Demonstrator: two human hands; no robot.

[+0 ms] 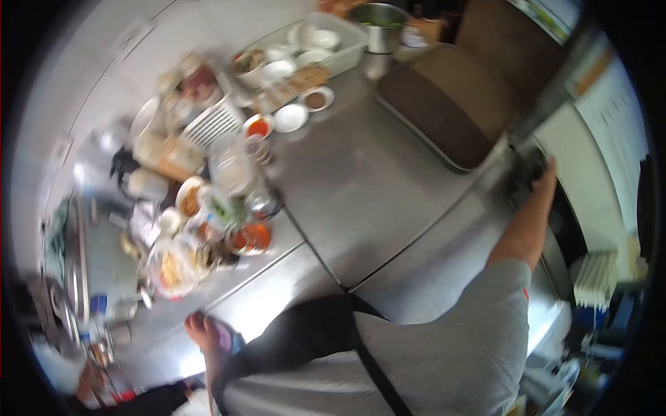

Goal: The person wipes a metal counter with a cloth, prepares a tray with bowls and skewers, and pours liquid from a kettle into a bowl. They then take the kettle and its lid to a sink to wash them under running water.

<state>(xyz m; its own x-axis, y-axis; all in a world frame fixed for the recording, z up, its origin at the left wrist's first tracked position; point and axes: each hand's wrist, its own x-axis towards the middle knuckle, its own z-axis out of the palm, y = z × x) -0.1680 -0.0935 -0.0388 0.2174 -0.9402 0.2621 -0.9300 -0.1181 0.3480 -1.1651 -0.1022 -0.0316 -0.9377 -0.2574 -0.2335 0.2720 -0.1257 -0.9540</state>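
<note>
At the lower left, beside the steel counter's front edge, my left hand (pixel 200 333) is closed with its fingers curled. A small dark thing shows at its fingertips, and a rounded purple-and-blue thing (pixel 223 338) lies against it; neither can be named. My right arm stretches out to the right. The right hand (pixel 547 175) is closed around a dark, blurred thing (pixel 528 168) beside the end of the counter; its kind cannot be made out. Near that hand, a large brown tray (pixel 437 118) with a metal rim lies on the steel counter (pixel 347 187).
Jars, bottles and bags of food crowd the counter's left side, including a jar with red contents (pixel 250 237). Small bowls (pixel 291 118) stand before a clear plastic bin (pixel 350 59) of white dishes. A steel pot (pixel 380 31) stands behind. Another person's hand (pixel 90 379) shows lower left.
</note>
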